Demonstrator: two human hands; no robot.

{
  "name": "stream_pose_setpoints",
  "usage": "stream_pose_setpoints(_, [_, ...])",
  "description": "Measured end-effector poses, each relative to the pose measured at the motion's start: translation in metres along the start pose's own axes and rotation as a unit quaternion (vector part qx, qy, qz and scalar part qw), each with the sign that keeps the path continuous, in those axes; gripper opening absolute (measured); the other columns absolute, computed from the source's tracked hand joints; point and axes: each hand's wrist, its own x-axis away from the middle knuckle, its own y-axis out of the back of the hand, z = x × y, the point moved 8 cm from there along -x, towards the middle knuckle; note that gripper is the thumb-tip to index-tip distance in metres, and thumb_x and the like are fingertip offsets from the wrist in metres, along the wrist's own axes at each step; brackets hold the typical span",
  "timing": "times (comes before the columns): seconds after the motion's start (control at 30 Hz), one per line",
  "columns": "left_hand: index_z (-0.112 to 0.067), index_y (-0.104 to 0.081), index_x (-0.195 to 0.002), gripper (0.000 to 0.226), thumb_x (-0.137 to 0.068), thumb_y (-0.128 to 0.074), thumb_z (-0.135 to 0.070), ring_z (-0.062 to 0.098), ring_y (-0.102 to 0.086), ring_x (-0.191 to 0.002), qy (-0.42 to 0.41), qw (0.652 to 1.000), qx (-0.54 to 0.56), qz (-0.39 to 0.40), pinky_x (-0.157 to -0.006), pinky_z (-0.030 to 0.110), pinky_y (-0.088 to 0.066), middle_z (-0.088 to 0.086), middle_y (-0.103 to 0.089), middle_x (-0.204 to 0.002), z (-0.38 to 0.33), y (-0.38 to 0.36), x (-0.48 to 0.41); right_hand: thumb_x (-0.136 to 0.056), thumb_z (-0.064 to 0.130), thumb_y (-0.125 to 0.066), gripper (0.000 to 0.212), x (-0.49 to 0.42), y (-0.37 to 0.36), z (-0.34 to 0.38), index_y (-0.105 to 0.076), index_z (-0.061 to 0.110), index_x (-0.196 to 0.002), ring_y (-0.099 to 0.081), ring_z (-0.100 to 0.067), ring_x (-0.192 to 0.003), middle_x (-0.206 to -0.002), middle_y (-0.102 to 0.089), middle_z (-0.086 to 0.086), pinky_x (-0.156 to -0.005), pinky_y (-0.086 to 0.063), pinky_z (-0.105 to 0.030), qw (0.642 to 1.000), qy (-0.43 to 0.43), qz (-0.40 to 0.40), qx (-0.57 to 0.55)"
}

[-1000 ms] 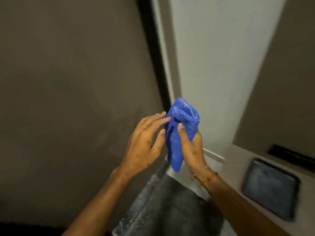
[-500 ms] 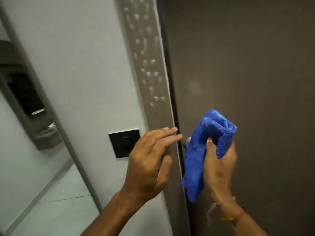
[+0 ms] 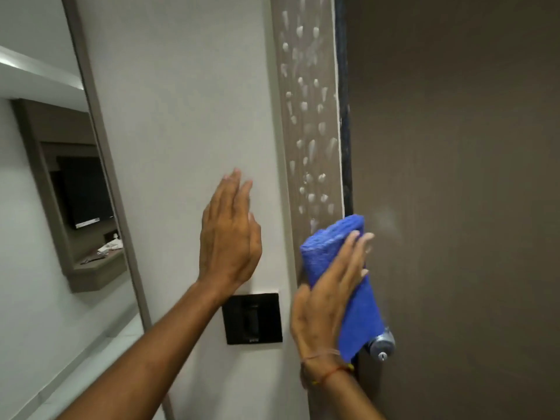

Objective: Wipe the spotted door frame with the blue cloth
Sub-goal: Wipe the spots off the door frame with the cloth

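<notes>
The grey-brown door frame (image 3: 309, 122) runs up the middle of the view, dotted with several white spots from the top down to the cloth. My right hand (image 3: 327, 286) presses the folded blue cloth (image 3: 330, 247) flat against the frame's lower part, fingers stretched over it; the cloth's tail hangs down toward the door knob. My left hand (image 3: 230, 234) is spread flat with nothing in it, on or just off the white wall (image 3: 181, 116) left of the frame.
The dark brown door (image 3: 454, 177) fills the right side, with a metal knob (image 3: 382, 347) below the cloth. A black switch plate (image 3: 253, 318) sits on the wall under my left hand. At the left, a mirror edge (image 3: 100, 147) and a room with a dark screen (image 3: 85, 192).
My right hand has gone from clutching the bunched cloth off the door to pressing it flat on the frame. My left hand has risen and opened against the wall. The view has shifted closer.
</notes>
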Motion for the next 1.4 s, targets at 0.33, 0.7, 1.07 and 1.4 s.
stream_pose_setpoints(0.33, [-0.007, -0.015, -0.148, 0.068, -0.087, -0.036, -0.028, 0.028, -0.008, -0.146, -0.122, 0.982, -0.135, -0.043, -0.12, 0.043, -0.009, 0.017, -0.011, -0.156, 0.018, -0.044, -0.023, -0.095, 0.049, -0.007, 0.068, -0.019, -0.029, -0.016, -0.005, 0.004, -0.147, -0.019, -0.042, -0.138, -0.155, -0.009, -0.021, -0.108, -0.017, -0.053, 0.91, 0.184, 0.003, 0.372])
stream_pose_setpoints(0.7, [-0.012, -0.007, -0.149, 0.069, -0.089, -0.031, -0.035, 0.023, -0.001, -0.147, -0.124, 0.984, -0.125, -0.038, -0.12, 0.042, -0.003, 0.011, -0.004, -0.158, 0.016, -0.034, -0.048, -0.096, 0.045, -0.017, 0.069, -0.064, -0.034, 0.035, -0.004, 0.003, -0.148, -0.001, -0.039, -0.145, -0.157, -0.001, -0.02, -0.115, -0.012, -0.058, 0.92, 0.232, -0.048, 0.313])
stream_pose_setpoints(1.07, [-0.01, -0.006, -0.149, 0.069, -0.089, -0.029, -0.032, 0.025, -0.002, -0.147, -0.117, 0.982, -0.131, -0.068, -0.12, 0.044, -0.007, 0.013, -0.005, -0.159, 0.015, -0.033, -0.057, -0.095, 0.043, -0.019, 0.067, -0.106, -0.028, 0.082, -0.006, 0.003, -0.148, -0.004, -0.036, -0.146, -0.158, -0.007, -0.02, -0.119, -0.015, -0.052, 0.933, 0.212, -0.107, 0.268])
stream_pose_setpoints(1.4, [-0.008, -0.009, -0.149, 0.067, -0.09, -0.03, -0.032, 0.025, -0.005, -0.147, -0.112, 0.984, -0.123, -0.06, -0.12, 0.044, -0.008, 0.014, -0.008, -0.158, 0.013, -0.031, -0.057, -0.093, 0.043, -0.021, 0.069, -0.134, -0.027, 0.113, -0.009, 0.001, -0.146, -0.009, -0.039, -0.145, -0.157, -0.011, -0.023, -0.119, -0.016, -0.053, 0.923, 0.227, -0.106, 0.292])
